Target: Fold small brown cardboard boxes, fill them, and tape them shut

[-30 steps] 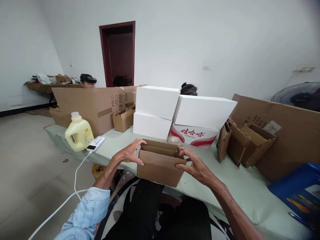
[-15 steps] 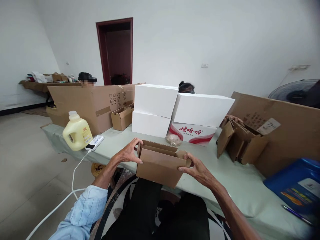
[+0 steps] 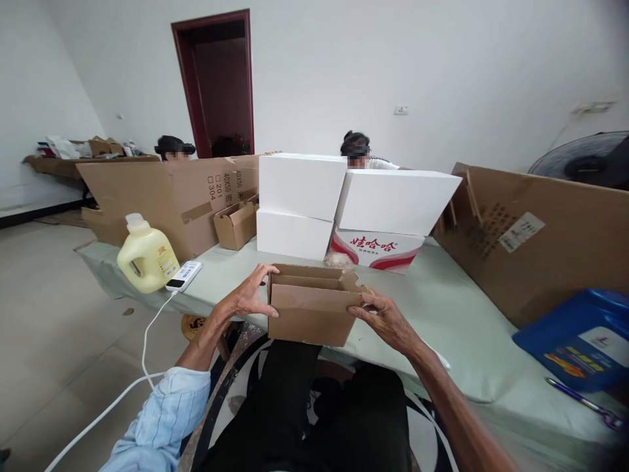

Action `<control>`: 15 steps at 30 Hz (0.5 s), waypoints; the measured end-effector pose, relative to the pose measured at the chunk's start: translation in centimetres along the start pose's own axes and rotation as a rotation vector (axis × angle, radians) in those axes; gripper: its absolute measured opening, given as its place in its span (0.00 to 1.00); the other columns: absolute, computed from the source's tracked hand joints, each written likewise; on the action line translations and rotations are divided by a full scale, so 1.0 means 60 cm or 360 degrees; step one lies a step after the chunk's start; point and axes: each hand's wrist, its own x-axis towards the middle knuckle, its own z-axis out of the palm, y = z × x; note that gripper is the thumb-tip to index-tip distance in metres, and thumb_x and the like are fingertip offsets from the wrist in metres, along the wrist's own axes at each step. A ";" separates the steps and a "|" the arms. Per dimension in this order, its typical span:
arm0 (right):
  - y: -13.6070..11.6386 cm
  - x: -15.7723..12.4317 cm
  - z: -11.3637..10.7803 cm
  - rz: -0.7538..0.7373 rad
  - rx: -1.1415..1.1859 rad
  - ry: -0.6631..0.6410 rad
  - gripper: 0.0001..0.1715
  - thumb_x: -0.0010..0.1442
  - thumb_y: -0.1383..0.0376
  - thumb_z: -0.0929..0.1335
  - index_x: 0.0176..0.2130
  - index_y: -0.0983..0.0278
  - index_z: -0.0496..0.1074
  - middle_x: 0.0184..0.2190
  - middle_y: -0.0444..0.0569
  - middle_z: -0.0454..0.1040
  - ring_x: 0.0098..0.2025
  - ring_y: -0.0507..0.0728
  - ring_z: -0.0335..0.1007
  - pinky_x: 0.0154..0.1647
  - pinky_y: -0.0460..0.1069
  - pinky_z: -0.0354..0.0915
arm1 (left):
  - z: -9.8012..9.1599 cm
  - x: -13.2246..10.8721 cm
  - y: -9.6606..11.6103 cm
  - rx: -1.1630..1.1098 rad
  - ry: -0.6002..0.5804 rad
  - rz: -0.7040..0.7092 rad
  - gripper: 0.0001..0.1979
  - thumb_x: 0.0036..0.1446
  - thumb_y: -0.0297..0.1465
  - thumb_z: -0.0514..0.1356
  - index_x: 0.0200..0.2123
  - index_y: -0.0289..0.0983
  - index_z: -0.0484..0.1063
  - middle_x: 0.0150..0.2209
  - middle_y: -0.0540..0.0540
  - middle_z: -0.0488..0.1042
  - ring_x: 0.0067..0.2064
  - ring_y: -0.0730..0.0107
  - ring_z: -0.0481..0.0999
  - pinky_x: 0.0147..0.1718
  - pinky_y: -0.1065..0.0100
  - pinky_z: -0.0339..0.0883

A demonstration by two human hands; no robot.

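A small brown cardboard box (image 3: pixel 309 314), its top open and inner flaps showing, is held at the table's front edge above my lap. My left hand (image 3: pixel 253 293) grips its left end, thumb on the front face and fingers over the far side. At the right end, my right hand (image 3: pixel 383 317) pinches the upper corner beside a folded flap. Behind the box lies a clear crumpled plastic bundle (image 3: pixel 339 260), partly hidden by it.
White boxes (image 3: pixel 301 187) and a red-and-white carton (image 3: pixel 376 249) stand behind. A yellow jug (image 3: pixel 147 255) and white power strip (image 3: pixel 183 276) sit left; a blue jug (image 3: pixel 574 341), pen (image 3: pixel 580 395) and large cardboard sheet (image 3: pixel 531 236) are right. Two people (image 3: pixel 356 145) are beyond.
The folded cardboard pieces at the right have been drawn back behind the large sheet by another person's hand. My box's front face has tipped slightly; both hands keep their hold.
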 end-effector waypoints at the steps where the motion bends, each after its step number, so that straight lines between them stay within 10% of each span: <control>1: 0.000 -0.009 0.007 0.0001 0.0007 -0.0025 0.28 0.65 0.40 0.68 0.30 0.59 0.75 0.38 0.49 0.72 0.42 0.60 0.68 0.39 0.52 0.68 | 0.003 -0.007 -0.002 -0.0003 -0.0041 -0.0028 0.46 0.39 0.36 0.79 0.61 0.45 0.63 0.63 0.41 0.65 0.65 0.47 0.67 0.60 0.49 0.68; 7: 0.009 -0.041 0.035 0.0059 0.0129 0.0057 0.25 0.66 0.43 0.69 0.34 0.59 0.79 0.46 0.52 0.76 0.50 0.63 0.71 0.47 0.55 0.72 | 0.018 -0.025 -0.007 -0.0073 -0.0013 -0.0097 0.43 0.41 0.33 0.77 0.60 0.42 0.64 0.60 0.42 0.68 0.61 0.44 0.69 0.57 0.50 0.71; 15: -0.013 0.014 -0.015 -0.0059 0.0178 0.0194 0.23 0.64 0.42 0.70 0.37 0.57 0.81 0.50 0.51 0.77 0.55 0.66 0.69 0.55 0.57 0.70 | -0.014 0.012 0.030 0.0061 0.0286 0.0135 0.46 0.43 0.36 0.78 0.62 0.43 0.61 0.64 0.39 0.63 0.66 0.45 0.66 0.62 0.51 0.67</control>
